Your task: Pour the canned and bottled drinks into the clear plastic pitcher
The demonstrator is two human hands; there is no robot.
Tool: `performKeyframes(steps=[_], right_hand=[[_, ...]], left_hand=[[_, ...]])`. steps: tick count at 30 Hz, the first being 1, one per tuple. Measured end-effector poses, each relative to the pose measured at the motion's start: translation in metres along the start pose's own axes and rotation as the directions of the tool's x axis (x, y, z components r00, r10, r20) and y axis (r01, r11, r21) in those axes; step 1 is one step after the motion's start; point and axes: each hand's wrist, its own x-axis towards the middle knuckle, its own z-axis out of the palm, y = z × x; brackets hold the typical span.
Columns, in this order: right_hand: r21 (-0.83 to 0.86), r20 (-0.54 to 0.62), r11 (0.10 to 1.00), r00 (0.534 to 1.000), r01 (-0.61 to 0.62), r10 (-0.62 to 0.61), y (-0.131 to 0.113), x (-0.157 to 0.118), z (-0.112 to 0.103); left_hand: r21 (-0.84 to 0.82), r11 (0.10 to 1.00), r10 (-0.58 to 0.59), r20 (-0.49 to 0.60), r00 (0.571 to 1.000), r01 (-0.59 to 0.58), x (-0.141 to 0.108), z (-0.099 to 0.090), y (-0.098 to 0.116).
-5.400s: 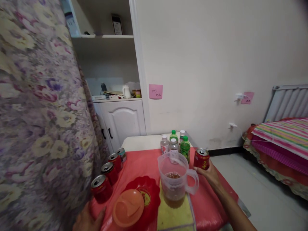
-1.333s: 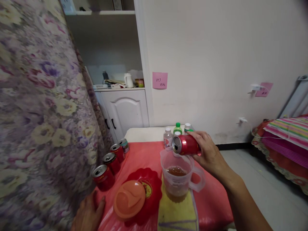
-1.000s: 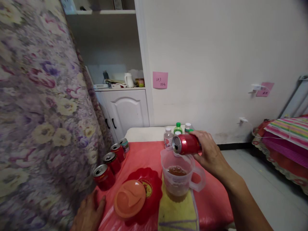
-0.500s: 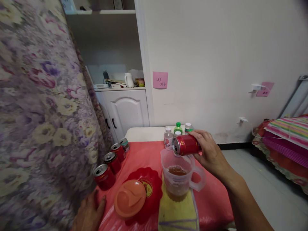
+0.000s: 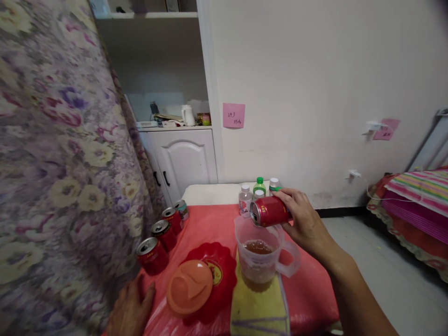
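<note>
My right hand [image 5: 304, 218] is closed around a red drink can [image 5: 271, 211], tipped on its side with its opened top pointing left. The can's mouth is over a translucent plastic pitcher [image 5: 259, 266], which has brown liquid [image 5: 259, 247] with some bubbles in it. Under the pitcher lies a yellow cloth [image 5: 259, 310]. On the table's left edge my left hand [image 5: 131, 305] rests with its fingers apart, holding nothing. Beside it an orange lid [image 5: 191, 287] sits on a red scalloped plate [image 5: 226, 275].
Several opened cans [image 5: 152, 255] stand in a row along the left side of the red-covered table [image 5: 206, 219]. Behind the pitcher are several small bottles [image 5: 245, 200]. A floral curtain [image 5: 70, 163] hangs close on the left; a white cabinet [image 5: 185, 158] and wall stand behind.
Almost nothing differs. The can stays tilted over the pitcher in my right hand, and my left hand keeps its place. The view has shifted very slightly.
</note>
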Motion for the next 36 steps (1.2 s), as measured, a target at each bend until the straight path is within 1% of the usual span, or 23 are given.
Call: performKeyframes(steps=[5, 10, 14, 21, 28, 36], right_hand=[[-0.002, 0.001, 1.000, 1.000, 0.005, -0.005, -0.0004, 0.0000, 0.0003], [-0.007, 0.004, 1.000, 1.000, 0.012, -0.012, -0.0001, -0.0002, 0.0001], [-0.011, 0.000, 1.000, 1.000, 0.012, -0.012, 0.0013, -0.0005, 0.0003], [-0.023, -0.003, 1.000, 1.000, 0.017, -0.017, 0.0018, -0.0013, 0.0005], [-0.022, -0.002, 0.999, 1.000, 0.024, -0.024, 0.0014, -0.0014, 0.0006], [-0.031, 0.000, 0.999, 1.000, 0.029, -0.029, -0.0001, -0.0012, -0.0001]], left_hand=[[0.013, 1.000, -0.009, -0.006, 1.000, 0.009, -0.0001, 0.0010, -0.0028], [0.001, 1.000, -0.002, 0.005, 1.000, 0.002, 0.0000, -0.0002, -0.0009], [-0.018, 1.000, -0.016, -0.003, 1.000, 0.016, -0.0001, -0.0014, 0.0008], [0.005, 1.000, 0.007, -0.041, 0.999, -0.007, 0.0008, 0.0037, -0.0031], [0.005, 1.000, 0.008, -0.020, 1.000, -0.008, 0.0008, 0.0031, -0.0032], [0.020, 1.000, 0.010, -0.032, 0.999, -0.009, -0.0006, 0.0008, -0.0016]])
